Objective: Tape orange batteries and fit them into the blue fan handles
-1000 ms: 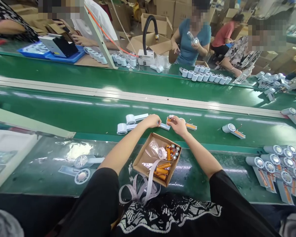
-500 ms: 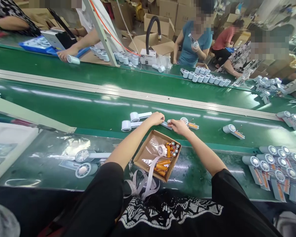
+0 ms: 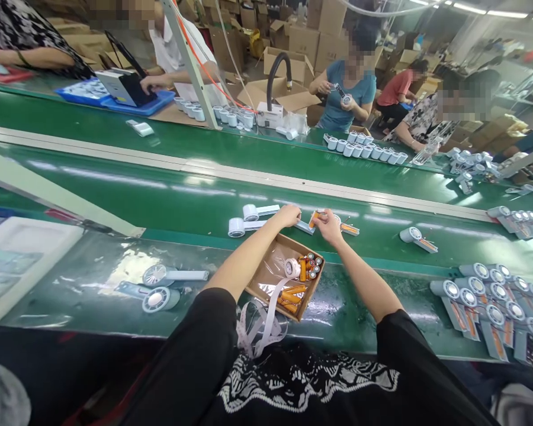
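My left hand (image 3: 291, 216) is closed over the near end of a pale handheld fan casing, whose handle (image 3: 305, 227) sticks out to the right on the green belt. The fan's head is hidden by my hand. Just right of that handle, my right hand (image 3: 327, 226) pinches an orange-wrapped battery (image 3: 313, 219). Directly behind my right fingers lies an open fan handle with orange inside (image 3: 349, 229). Two white fan casings (image 3: 237, 227) rest left of my left hand. Below my forearms stands a cardboard box (image 3: 260, 283) holding orange batteries (image 3: 292, 297) and a white tape roll (image 3: 292, 268).
Several fans (image 3: 495, 313) are grouped at the right, and one fan (image 3: 411, 235) lies alone on the belt. Two fans (image 3: 160, 299) lie at the left. A slanted metal post (image 3: 62, 192) stands left. Co-workers sit beyond the white divider rail (image 3: 249, 174).
My right hand now shows an orange battery; before, a small white thing was at its fingertips. My view has shifted slightly. Across the belt, a person's hand has let go of a white casing.
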